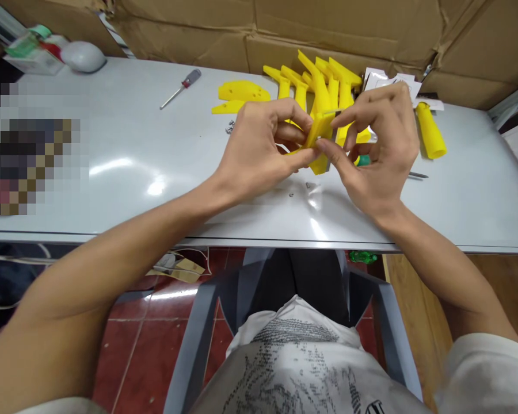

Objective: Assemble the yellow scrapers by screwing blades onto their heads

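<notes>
White printed shirt [302, 368] and black trousers [280, 282] lie nearest, framed by a grey chair [194, 333] drawn up to a pale table [133, 132]. Across the table's back edge stands cardboard [190, 29]; before it sit a cluster of yellow handle-shaped parts [323, 80] and some white papers [388, 80]. To the left are two flat yellow parts [242, 91], a small pile of screws [230, 126] and a screwdriver [181, 89]; a yellow tube [431, 131] lies at the right. Right hand [384, 144] partly hides a green item [362, 160] behind it. Two small metal bits [308, 185] lie on the tabletop nearer the wearer. Between the hands, in front of the cluster, is a yellow piece [323, 127], overlapping the parts behind it. Left hand [263, 138] grips its left side with thumb and fingers; the right pinches at its right side, thumb and forefinger touching, the other fingers curled. Its visible part runs roughly up and down, the lower end towards the wearer and one broad face turned rightward; fingers cover too much to tell its full long axis.
</notes>
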The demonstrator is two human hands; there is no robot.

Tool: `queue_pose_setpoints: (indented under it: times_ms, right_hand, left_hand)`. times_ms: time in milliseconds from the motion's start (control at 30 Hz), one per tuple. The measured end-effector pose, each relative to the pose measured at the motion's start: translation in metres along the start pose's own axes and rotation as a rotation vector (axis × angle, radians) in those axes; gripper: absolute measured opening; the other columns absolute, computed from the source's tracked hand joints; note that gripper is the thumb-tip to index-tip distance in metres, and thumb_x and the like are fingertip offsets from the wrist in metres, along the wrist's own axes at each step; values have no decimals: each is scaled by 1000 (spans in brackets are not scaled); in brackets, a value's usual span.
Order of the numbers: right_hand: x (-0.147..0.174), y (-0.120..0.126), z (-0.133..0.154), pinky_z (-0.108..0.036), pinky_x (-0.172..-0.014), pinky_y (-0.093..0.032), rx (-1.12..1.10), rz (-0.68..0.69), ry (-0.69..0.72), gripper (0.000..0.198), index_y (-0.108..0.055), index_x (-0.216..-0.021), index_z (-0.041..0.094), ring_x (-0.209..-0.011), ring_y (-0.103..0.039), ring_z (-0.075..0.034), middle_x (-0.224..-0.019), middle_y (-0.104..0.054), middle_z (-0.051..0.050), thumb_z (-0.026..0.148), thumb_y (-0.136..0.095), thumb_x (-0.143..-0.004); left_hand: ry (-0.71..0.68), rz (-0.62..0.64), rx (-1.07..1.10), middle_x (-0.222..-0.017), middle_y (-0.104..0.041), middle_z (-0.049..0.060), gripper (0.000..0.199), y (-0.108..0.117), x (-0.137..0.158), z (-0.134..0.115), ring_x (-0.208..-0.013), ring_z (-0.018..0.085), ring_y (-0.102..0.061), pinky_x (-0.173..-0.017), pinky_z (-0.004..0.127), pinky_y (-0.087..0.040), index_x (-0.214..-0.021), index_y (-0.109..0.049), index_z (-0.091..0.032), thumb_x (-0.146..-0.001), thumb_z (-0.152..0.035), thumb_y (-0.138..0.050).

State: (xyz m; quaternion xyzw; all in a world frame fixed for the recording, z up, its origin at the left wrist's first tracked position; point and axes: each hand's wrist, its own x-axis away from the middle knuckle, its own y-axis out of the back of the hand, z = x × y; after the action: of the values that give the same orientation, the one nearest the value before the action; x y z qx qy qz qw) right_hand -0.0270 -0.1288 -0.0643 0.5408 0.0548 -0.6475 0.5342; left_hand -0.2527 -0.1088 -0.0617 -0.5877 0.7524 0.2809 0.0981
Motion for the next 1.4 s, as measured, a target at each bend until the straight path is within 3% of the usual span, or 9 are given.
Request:
queue_pose_setpoints:
  times_ms: [100, 233, 533, 700, 833, 1067, 1200, 1300, 1400]
  right_hand:
    - [-3, 8, 0, -41, -71, -73, -75, 110, -111, 23, -77, -136, 34, -107, -87, -29, -154, -82, -11, 48, -84, -119]
    - [-8, 14, -1, -43, -77, -76, -131, 235, -190, 35, -76, -140, 33, -110, -90, -32, -144, -86, -12, 58, -87, -118]
    - [-12, 13, -2, -43, -72, -76, -286, 228, -249, 45, -80, -132, 35, -93, -87, -27, -139, -86, -10, 73, -92, -111]
    - [-16, 21, -3, -47, -80, -78, -266, 266, -263, 41, -83, -129, 37, -104, -90, -32, -140, -88, -9, 70, -95, -108]
    - [-22, 28, -1, -45, -73, -76, -267, 289, -264, 41, -82, -123, 35, -103, -89, -32, -131, -90, -9, 67, -100, -104]
    - [-24, 27, 7, -46, -75, -75, -293, 289, -244, 31, -80, -113, 33, -96, -86, -30, -121, -88, -7, 52, -102, -101]
    - [-40, 57, -9, -48, -70, -71, -408, 402, -184, 23, -84, -113, 35, -92, -84, -28, -124, -88, -5, 40, -102, -99]
    - [-55, 91, -34, -50, -74, -62, -179, 561, -143, 20, -85, -102, 33, -88, -78, -29, -108, -88, -5, 41, -102, -96]
    - [-58, 102, -63, -50, -81, -58, 214, 821, -110, 32, -91, -122, 31, -86, -76, -30, -108, -90, -8, 32, -104, -93]
  left_hand:
    - [-83, -4, -99, -99, -89, 6, 47, 1, 0, 5, -90, 27, -90, -79, 41, -76, -105, -77, -27, -104, -65, -103]
    - [-201, -3, -256, -100, -88, 5, 33, 3, 1, 11, -87, 25, -87, -81, 40, -74, -112, -80, -27, -116, -58, -90]
    - [-244, 73, -388, -110, -92, 8, 26, 8, 5, 9, -94, 26, -89, -86, 40, -74, -128, -87, -26, -127, -48, -73]
    - [-260, 76, -387, -108, -93, 6, 29, 10, 5, 10, -90, 24, -86, -84, 39, -74, -128, -91, -26, -126, -48, -73]
    - [-302, 83, -443, -102, -91, 4, 30, 11, 5, 12, -83, 22, -82, -85, 39, -73, -129, -92, -28, -127, -48, -71]
    - [-408, 50, -604, -91, -86, 5, 56, 12, 1, 20, -73, 22, -77, -76, 40, -64, -122, -89, -28, -133, -70, -53]
    - [-465, 50, -682, -91, -85, 5, 62, 14, -2, 30, -72, 24, -76, -75, 43, -62, -128, -84, -28, -135, -70, -38]
    - [-503, 52, -723, -92, -85, 3, 53, 16, -4, 39, -75, 25, -76, -72, 45, -59, -137, -79, -30, -137, -62, -36]
    - [-608, 17, -773, -90, -83, 1, 42, 17, -7, 42, -72, 21, -71, -66, 44, -51, -139, -76, -29, -138, -49, -38]
